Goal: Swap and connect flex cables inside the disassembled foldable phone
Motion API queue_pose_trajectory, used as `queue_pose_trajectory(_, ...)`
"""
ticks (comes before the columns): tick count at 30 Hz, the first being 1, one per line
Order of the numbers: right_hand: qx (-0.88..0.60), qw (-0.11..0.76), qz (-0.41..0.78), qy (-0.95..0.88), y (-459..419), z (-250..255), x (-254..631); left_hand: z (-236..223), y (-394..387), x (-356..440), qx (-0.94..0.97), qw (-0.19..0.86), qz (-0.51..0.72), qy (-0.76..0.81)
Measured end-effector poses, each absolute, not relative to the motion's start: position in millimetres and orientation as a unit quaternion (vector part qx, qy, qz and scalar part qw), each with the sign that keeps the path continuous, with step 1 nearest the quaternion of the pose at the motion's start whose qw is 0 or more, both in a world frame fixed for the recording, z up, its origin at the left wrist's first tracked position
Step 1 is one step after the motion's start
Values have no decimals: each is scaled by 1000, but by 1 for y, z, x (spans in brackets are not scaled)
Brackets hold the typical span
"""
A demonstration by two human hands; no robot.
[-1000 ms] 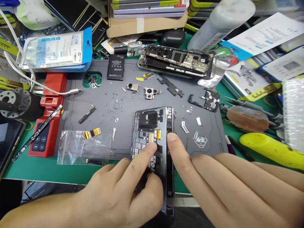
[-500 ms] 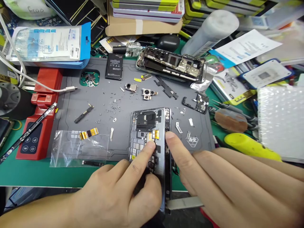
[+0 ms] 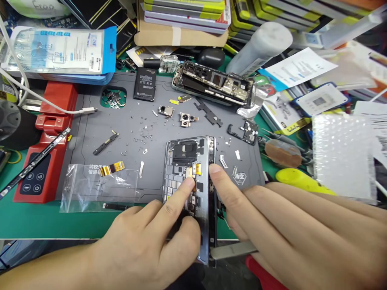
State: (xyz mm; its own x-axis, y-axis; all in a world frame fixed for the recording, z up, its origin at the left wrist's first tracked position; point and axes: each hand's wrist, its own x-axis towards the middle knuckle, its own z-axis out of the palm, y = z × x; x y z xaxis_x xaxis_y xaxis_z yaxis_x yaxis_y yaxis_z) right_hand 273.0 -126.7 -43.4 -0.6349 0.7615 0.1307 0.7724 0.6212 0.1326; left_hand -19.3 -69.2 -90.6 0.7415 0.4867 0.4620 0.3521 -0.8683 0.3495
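Observation:
An opened phone [image 3: 189, 161] with its back off lies upright on the grey repair mat [image 3: 127, 133] near the front edge. My left hand [image 3: 151, 237] grips its lower end, and the forefinger presses on the parts just below the small orange flex connectors [image 3: 195, 170]. My right hand [image 3: 272, 225] holds the phone's right side, thumb tip against the frame edge, fingers closed beside it. A flat metal strip [image 3: 231, 249] sticks out under my right hand.
A second stripped phone [image 3: 213, 82], a black battery [image 3: 145, 83], camera modules [image 3: 184, 118], brackets and several loose screws lie on the mat. A clear bag [image 3: 99, 187] and red device [image 3: 45, 153] sit left. Yellow tool [image 3: 299, 181] and bubble wrap [image 3: 341, 153] crowd the right.
The view has drifted right and up a little. My left forefinger has slid slightly down along the board. Both hands keep their hold on the phone.

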Motion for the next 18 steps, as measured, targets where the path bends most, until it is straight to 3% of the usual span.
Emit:
queue_pose_trajectory(6,-434,43,-100,-894,-138,-43,275,-93,-69,-21,925,121,283,223)
queue_pose_trajectory(12,-387,1,-95,-917,-108,-26,258,-96,-70,-22,923,125,287,223)
queue_pose_trajectory(18,-460,55,-98,-881,-124,-32,271,-95,-70,-21,921,125,290,226)
